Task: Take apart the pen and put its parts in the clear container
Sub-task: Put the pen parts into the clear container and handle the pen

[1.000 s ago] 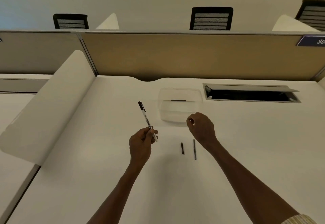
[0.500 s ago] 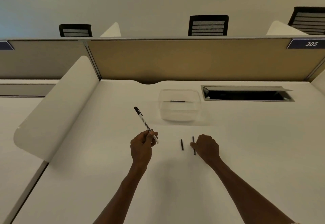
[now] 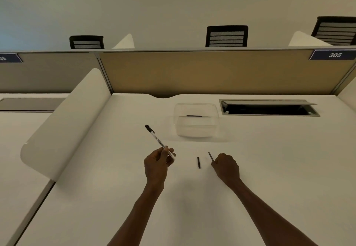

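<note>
My left hand (image 3: 156,163) grips a white pen barrel (image 3: 158,141) with a black cap end, tilted up and to the left above the desk. My right hand (image 3: 225,166) pinches the near end of a thin dark refill rod (image 3: 210,155), whose far end sticks out toward the container. Between the two hands a short black pen piece (image 3: 198,162) lies loose on the desk. The clear container (image 3: 195,130) stands further back in the middle, with one thin dark pen part (image 3: 194,116) lying inside it.
A white desk (image 3: 269,168) carries everything. An open cable hatch (image 3: 267,108) sits at the back right, next to the container. A curved white side divider (image 3: 63,122) rises on the left, and a tan partition (image 3: 212,72) closes the back.
My right hand came down from near the container to the desk and closed on the thin rod, which now points up-left. My left hand kept holding the pen barrel.
</note>
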